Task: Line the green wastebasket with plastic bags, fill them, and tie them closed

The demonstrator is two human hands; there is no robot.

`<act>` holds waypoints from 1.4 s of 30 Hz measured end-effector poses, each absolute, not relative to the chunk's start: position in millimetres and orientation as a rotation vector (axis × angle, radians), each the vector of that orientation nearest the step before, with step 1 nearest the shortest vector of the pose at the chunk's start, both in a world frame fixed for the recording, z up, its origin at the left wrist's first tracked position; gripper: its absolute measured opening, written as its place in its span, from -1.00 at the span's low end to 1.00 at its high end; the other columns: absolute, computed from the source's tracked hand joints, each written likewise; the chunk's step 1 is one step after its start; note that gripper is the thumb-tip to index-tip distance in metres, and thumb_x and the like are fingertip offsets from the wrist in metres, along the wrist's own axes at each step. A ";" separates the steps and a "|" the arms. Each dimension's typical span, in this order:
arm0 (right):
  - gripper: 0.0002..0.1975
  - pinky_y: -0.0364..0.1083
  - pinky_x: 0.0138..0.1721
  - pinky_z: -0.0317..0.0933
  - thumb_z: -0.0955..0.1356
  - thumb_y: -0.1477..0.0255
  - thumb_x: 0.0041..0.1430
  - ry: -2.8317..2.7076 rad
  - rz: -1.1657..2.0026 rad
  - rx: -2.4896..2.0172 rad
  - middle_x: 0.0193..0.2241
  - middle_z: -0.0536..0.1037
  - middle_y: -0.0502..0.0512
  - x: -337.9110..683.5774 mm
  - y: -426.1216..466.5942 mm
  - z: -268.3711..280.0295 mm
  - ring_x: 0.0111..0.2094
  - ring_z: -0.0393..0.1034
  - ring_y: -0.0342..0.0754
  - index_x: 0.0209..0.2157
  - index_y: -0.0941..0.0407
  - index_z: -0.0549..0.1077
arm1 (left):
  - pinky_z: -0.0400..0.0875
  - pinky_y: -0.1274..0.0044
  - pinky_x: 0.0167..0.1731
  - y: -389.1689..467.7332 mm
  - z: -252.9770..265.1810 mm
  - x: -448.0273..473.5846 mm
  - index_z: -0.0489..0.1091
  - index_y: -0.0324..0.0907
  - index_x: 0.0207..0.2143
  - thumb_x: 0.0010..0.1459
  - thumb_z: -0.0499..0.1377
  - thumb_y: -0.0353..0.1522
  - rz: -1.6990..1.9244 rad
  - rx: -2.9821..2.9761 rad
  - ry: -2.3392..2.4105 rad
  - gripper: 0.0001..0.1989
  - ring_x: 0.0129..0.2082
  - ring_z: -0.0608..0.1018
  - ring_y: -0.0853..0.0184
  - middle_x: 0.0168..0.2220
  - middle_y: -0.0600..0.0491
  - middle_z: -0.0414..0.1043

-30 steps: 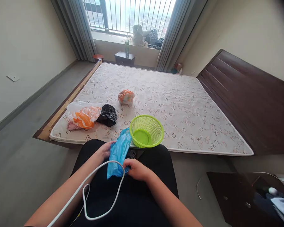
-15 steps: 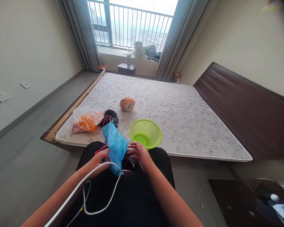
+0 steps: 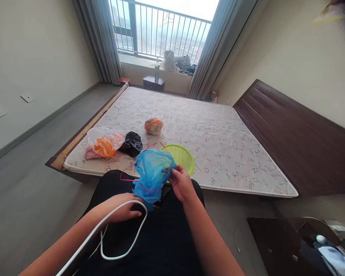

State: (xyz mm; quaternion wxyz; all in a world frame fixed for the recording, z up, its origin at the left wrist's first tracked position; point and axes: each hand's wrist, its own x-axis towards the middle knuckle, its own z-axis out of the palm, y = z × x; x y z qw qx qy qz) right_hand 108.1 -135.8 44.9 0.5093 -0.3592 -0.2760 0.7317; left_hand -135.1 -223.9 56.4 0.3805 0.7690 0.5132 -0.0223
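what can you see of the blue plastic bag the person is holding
The blue plastic bag is thin, translucent and crinkled, with a red drawstring looping out at its left and top. It is bunched and puffed up above the person's lap, in front of the green basket. The right hand pinches its right edge; the left hand lies at its lower end, touching or just beside it.

A letter-printed mattress (image 3: 218, 134) carries a green basket (image 3: 185, 155), a black bag (image 3: 131, 143) and two orange-white bags (image 3: 105, 142)
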 end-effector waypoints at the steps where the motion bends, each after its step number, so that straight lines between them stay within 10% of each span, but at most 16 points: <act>1: -0.75 -0.08 -0.23 0.41 0.50 0.40 0.02 -0.609 1.789 -0.819 -0.32 0.62 0.00 113.4 -136.3 47.3 -0.28 0.52 -0.06 -0.28 0.06 0.42 | 0.42 0.39 -0.10 -223.4 57.3 -139.4 0.54 0.02 0.05 0.16 0.25 -0.15 -0.126 1.934 1.327 -0.60 -0.08 0.60 0.06 -0.07 -0.01 0.61; 8: -0.75 -0.12 -0.28 0.42 0.40 0.57 0.02 -0.535 1.842 -0.668 -0.34 0.57 -0.07 121.8 -149.6 57.1 -0.36 0.48 -0.12 -0.23 0.03 0.44 | 0.39 0.50 -0.35 -208.7 68.4 -137.4 0.46 -0.13 -0.24 0.34 0.01 0.04 0.566 1.664 1.798 -0.54 -0.39 0.56 0.27 -0.40 0.07 0.53; 16: -0.71 -0.17 -0.33 0.32 0.33 0.60 -0.17 -0.582 2.026 -0.625 -0.46 0.44 -0.06 109.9 -165.6 55.4 -0.45 0.28 -0.14 -0.33 0.07 0.49 | 0.11 0.12 0.35 -197.2 86.0 -90.4 0.28 -0.08 0.21 0.23 0.25 -0.30 1.469 2.154 1.815 -0.50 0.39 0.22 0.02 0.30 -0.15 0.26; 22: -0.74 -0.15 -0.35 0.28 0.33 0.51 -0.18 -0.630 2.036 -0.588 -0.47 0.45 -0.03 115.8 -169.9 69.9 -0.45 0.28 -0.12 -0.35 0.07 0.51 | -0.13 -0.09 0.34 -170.2 50.3 -82.7 -0.27 -0.09 0.49 0.03 0.41 -0.23 0.910 2.172 1.655 0.17 0.48 -0.16 -0.17 0.49 -0.30 -0.20; 28: -0.77 -0.17 -0.45 0.18 0.44 0.34 -0.08 -0.815 2.016 -0.534 -0.49 0.43 -0.04 140.7 -174.1 87.4 -0.50 0.27 -0.14 -0.31 0.07 0.49 | 0.26 0.16 0.20 -119.6 -6.3 -128.7 0.20 -0.26 0.35 0.06 0.28 -0.28 0.548 1.569 1.759 -0.20 0.12 0.52 -0.03 0.05 -0.25 0.54; 33: -0.42 0.04 -0.05 0.38 0.50 0.17 0.06 -1.393 1.603 -1.024 -0.05 0.53 0.08 177.6 -157.3 84.7 -0.07 0.47 0.06 0.11 -0.06 0.37 | 0.46 0.36 -0.08 -111.5 -1.8 -160.2 0.56 -0.27 -0.17 -0.01 0.24 -0.17 0.750 1.227 1.691 -0.58 -0.14 0.60 0.04 -0.19 -0.12 0.63; 39: 0.15 0.31 0.37 -0.05 0.53 0.30 0.04 -2.045 0.634 -1.359 0.48 -0.14 0.24 139.7 -151.0 69.2 0.48 -0.23 0.27 0.47 -0.06 -0.19 | 0.51 0.41 -0.15 -142.9 62.9 -130.5 0.54 -0.25 0.01 -0.04 0.39 -0.10 0.892 0.982 1.271 -0.40 -0.14 0.63 0.09 -0.11 -0.11 0.63; 42: -0.02 0.31 0.30 0.07 0.46 0.45 0.09 -2.127 0.452 -1.389 0.42 0.10 0.34 109.0 -142.7 60.5 0.41 0.01 0.33 0.45 0.02 -0.04 | 0.52 0.44 -0.17 -159.5 91.7 -115.1 0.54 -0.22 0.01 -0.04 0.42 -0.14 0.785 1.031 1.142 -0.43 -0.17 0.64 0.13 -0.13 -0.08 0.63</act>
